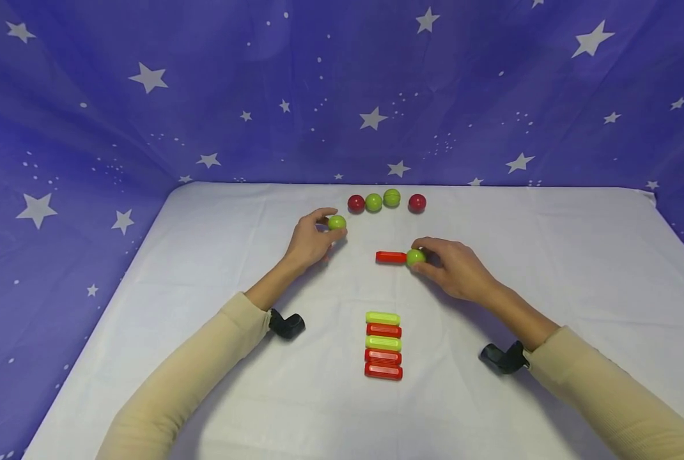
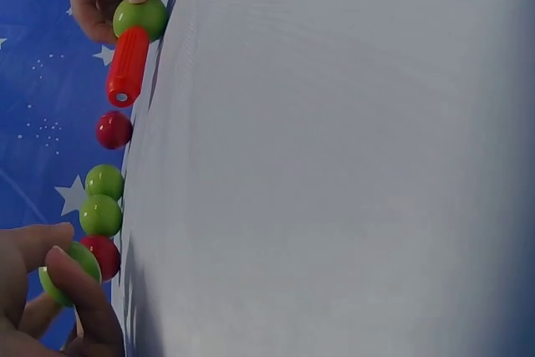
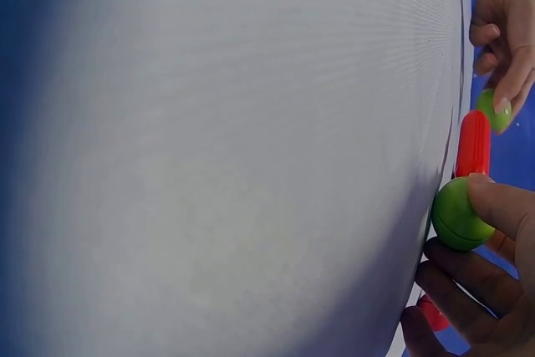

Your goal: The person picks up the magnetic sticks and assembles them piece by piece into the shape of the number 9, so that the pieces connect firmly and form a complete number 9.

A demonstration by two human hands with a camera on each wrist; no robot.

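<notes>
My left hand (image 1: 310, 241) pinches a green ball (image 1: 337, 222) between thumb and fingers, just left of the row of balls. Over at the right, my right hand (image 1: 456, 267) grips a second green ball (image 1: 415, 257) by its sides. A red six-sided rod (image 1: 390, 257) touches that ball and points left, toward the left hand. In the left wrist view, a small silvery disc shows on the red rod's (image 2: 127, 68) free end. Something small and red shows below the left hand, too covered to tell what it is.
Behind the hands lie a red ball (image 1: 356, 204), two green balls (image 1: 383, 200) and another red ball (image 1: 417, 203). Nearer me, red and yellow-green rods (image 1: 383, 344) lie stacked in a column on the white cloth (image 1: 250, 396). A starry blue curtain (image 1: 319, 96) stands behind.
</notes>
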